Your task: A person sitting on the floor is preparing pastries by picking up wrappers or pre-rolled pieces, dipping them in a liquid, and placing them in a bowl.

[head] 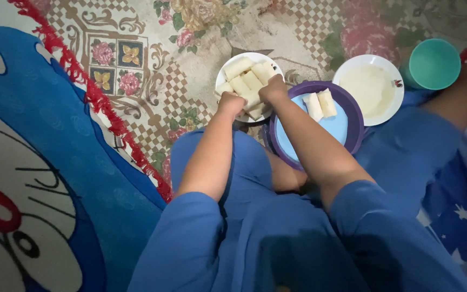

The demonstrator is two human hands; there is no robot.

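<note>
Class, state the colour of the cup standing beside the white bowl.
The cup is teal green, seen in the head view, just right of the white bowl.

Left hand (230, 103): fingers out of sight.
Right hand (273, 89): covers part of the white plate (224, 73).
Rolls (244, 81): possibly 1 gripped; unclear.
Green cup (433, 64): contents unreadable.

I see no packages, labels, signs or screens anywhere around me. The only thing that might pass for a label is a tiny dark speck on the rim of the round white bowl of pale batter (393, 75), and the view is too dim and small for me to tell what it is.
</note>
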